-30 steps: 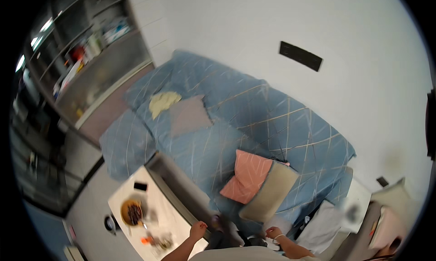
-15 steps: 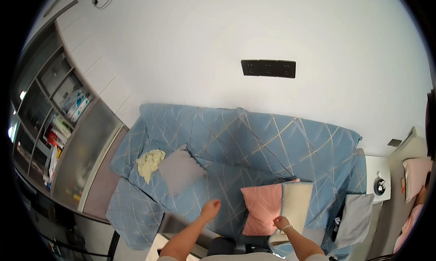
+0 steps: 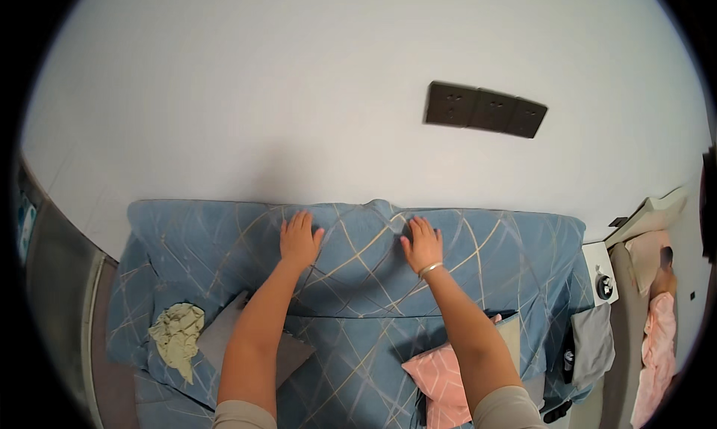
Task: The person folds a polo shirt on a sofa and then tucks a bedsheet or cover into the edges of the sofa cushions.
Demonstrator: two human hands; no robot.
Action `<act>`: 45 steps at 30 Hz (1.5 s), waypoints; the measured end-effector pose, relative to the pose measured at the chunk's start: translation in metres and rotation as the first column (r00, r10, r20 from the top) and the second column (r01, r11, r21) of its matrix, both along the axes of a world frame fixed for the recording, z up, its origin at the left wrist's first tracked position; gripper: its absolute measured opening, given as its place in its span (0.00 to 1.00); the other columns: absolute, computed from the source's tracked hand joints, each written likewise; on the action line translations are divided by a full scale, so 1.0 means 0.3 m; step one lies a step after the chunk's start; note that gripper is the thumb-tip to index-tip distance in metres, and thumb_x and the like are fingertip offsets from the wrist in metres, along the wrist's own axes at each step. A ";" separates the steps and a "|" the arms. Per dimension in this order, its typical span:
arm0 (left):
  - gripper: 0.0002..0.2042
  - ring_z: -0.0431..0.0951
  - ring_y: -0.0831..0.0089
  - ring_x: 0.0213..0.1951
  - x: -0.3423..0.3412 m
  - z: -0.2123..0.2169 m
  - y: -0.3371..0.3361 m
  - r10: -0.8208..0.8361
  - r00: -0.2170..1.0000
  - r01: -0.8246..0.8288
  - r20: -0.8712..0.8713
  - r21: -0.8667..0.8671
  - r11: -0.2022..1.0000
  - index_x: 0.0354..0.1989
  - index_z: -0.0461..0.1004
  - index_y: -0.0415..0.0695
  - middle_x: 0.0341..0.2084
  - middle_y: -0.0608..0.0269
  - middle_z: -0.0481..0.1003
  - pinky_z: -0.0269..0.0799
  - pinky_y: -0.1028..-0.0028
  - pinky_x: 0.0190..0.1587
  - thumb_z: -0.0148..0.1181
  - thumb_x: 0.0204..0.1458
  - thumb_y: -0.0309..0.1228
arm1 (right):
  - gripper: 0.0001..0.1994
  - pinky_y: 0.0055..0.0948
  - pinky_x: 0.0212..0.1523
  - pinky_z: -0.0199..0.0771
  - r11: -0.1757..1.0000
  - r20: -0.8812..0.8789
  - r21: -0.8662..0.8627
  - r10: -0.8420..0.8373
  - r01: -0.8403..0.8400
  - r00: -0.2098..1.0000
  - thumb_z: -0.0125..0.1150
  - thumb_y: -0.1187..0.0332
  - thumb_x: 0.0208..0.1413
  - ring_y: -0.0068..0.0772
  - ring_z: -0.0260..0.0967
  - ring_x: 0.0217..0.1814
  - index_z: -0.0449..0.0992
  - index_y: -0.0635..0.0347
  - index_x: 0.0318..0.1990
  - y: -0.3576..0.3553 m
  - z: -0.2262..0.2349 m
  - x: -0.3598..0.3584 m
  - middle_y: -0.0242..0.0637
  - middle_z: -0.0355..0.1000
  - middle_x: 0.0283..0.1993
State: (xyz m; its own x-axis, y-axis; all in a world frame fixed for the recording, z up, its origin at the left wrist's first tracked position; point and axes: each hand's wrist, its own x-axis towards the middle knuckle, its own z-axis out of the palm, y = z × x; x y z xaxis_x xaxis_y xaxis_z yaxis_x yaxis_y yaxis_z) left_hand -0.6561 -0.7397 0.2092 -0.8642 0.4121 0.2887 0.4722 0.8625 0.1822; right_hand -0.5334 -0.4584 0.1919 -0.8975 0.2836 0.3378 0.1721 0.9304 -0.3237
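Note:
Both arms stretch forward to the backrest of a sofa, which wears a blue cover (image 3: 351, 265) with pale crossing lines. My left hand (image 3: 299, 238) rests on the upper backrest, palm down with fingers stretched out. To its right, my right hand (image 3: 423, 246) lies there the same way, a bracelet on the wrist. Neither hand holds anything. A ridge of bunched cover sticks up at the top edge between them. On the seat, a grey cushion (image 3: 297, 358) is partly behind my left forearm, and a pink cushion (image 3: 437, 377) is partly behind my right.
A crumpled pale yellow cloth (image 3: 179, 336) lies on the seat at left. A grey cloth (image 3: 592, 345) hangs at the right end, near a white side table (image 3: 595, 261). A person in pink (image 3: 659, 332) lies on a bed at far right. Black sockets (image 3: 485, 109) are on the wall.
Both hands have moved forward from above the seat onto the backrest. My right hand has left the pink cushion. The view has come closer to the sofa and wall.

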 end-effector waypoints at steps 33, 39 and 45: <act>0.26 0.77 0.56 0.36 -0.154 -0.026 -0.109 -0.059 0.734 0.102 0.676 -0.024 0.995 0.35 0.79 0.43 0.29 0.52 0.78 0.69 0.63 0.43 0.44 0.53 0.53 | 0.17 0.34 0.35 0.65 0.996 0.082 -0.043 0.079 -0.075 0.993 0.64 0.53 0.41 0.36 0.67 0.35 0.77 0.52 0.36 -0.065 0.115 0.080 0.33 0.68 0.28; 0.27 0.74 0.49 0.42 -0.142 -0.023 -0.137 -0.034 0.663 -0.009 0.748 0.053 0.999 0.38 0.78 0.40 0.36 0.46 0.76 0.66 0.62 0.48 0.39 0.55 0.52 | 0.06 0.37 0.36 0.64 0.980 0.064 -0.073 0.192 -0.188 0.979 0.63 0.69 0.42 0.37 0.65 0.39 0.73 0.55 0.28 -0.050 0.114 -0.045 0.31 0.67 0.31; 0.29 0.74 0.51 0.43 -0.184 -0.053 -0.118 -0.096 0.733 0.057 0.673 0.080 0.995 0.36 0.77 0.39 0.38 0.46 0.76 0.65 0.62 0.48 0.37 0.55 0.53 | 0.06 0.40 0.41 0.65 0.985 0.175 -0.081 0.163 -0.151 0.971 0.59 0.66 0.47 0.42 0.66 0.42 0.73 0.57 0.31 0.025 0.054 -0.196 0.35 0.69 0.34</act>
State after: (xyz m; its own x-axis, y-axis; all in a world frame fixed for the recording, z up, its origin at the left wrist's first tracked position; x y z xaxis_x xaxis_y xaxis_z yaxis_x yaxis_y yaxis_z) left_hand -0.7113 -0.7752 0.1933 -0.8058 0.4871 -0.3368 0.2714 0.8093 0.5210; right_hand -0.5920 -0.4510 0.2080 -0.9769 0.1507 0.1514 0.0868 0.9276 -0.3633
